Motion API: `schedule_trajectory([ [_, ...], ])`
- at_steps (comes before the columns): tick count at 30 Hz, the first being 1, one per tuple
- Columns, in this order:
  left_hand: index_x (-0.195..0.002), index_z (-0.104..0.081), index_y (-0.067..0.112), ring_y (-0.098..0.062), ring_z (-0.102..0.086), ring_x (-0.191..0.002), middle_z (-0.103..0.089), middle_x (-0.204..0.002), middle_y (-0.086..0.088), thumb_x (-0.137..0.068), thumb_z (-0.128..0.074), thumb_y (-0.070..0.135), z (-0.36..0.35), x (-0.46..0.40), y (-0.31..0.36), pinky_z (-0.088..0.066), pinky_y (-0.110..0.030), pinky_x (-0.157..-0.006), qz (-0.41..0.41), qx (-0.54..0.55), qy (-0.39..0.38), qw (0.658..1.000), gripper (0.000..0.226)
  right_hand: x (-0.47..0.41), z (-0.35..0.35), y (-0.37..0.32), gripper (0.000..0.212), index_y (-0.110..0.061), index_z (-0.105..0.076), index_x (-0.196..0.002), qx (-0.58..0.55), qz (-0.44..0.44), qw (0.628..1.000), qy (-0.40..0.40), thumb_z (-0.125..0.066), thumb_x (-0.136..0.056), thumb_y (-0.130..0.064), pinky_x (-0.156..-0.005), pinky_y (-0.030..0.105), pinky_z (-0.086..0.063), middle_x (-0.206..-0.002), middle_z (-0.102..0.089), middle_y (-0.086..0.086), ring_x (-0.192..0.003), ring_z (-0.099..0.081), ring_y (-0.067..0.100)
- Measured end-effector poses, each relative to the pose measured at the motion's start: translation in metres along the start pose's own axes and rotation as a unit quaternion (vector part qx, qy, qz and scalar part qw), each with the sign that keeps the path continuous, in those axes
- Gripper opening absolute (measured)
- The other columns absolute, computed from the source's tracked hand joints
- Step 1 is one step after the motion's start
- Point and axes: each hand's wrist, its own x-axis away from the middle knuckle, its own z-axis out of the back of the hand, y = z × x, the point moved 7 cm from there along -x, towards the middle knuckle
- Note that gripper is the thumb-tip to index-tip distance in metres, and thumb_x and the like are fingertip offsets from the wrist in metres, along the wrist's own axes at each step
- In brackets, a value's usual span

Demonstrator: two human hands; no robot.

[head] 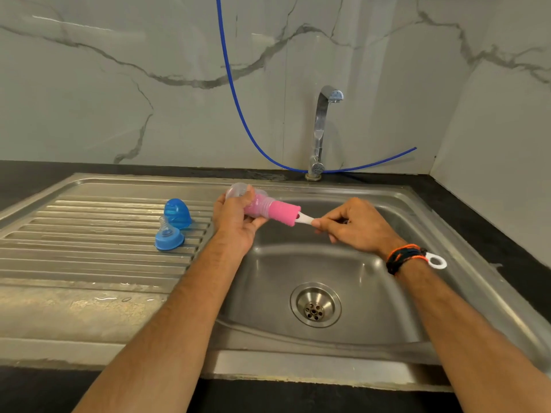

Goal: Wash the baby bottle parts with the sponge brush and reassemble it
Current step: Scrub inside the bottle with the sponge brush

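— While the sink (372,263) is under both my hands, what should I mind first?

— Keep the work over the basin so drips fall toward the drain (315,305). The tap (323,126) shows no running water, so I judge this is the scrubbing part, not the rinse.

— And the bottle (238,192)?

— My left hand (235,222) is wrapped round its clear body, holding it on its side above the basin's left edge, mouth toward my right. I'd grip it firmly enough that it won't spin.

— The sponge brush (283,214)?

— Its pink sponge is partly inside the bottle's mouth, the rest outside. My right hand (354,225) pinches the white handle close to the sponge. I'd push it in to the base and twist, since the bottom probably holds the residue.

— The other 2 parts?

— The blue cap (178,213) and the blue collar with its teat (168,236) sit on the draining board (89,234), just beside each other, waiting their turn.
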Motion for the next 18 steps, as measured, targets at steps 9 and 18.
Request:
schedule_trajectory([
  [9,-0.136,-0.047,0.019,-0.034,-0.066,-0.103,-0.059,-0.126,-0.018,-0.082,-0.073,0.003,0.001,0.002,0.003,-0.060,-0.056,-0.067,-0.016,0.067,0.036,0.997,0.062,0.002,0.015,0.009,0.019,-0.031,-0.079,-0.076,0.001,-0.011,1.000,-0.002,-0.069,-0.088,-0.041,-0.048,0.017,-0.032,-0.049,-0.062,-0.007,-0.043,-0.040,0.003],
  [18,-0.137,-0.048,0.017,-0.035,-0.062,-0.111,-0.055,-0.132,-0.017,-0.083,-0.074,0.010,0.017,-0.003,0.017,-0.061,-0.048,-0.064,-0.058,0.128,0.069,0.988,0.061,0.011,0.038,0.023,0.021,-0.030,-0.078,-0.067,0.000,-0.023,0.999,0.033,-0.072,-0.086,-0.038,-0.054,0.028,-0.036,-0.047,-0.061,-0.005,-0.045,-0.042,0.007],
])
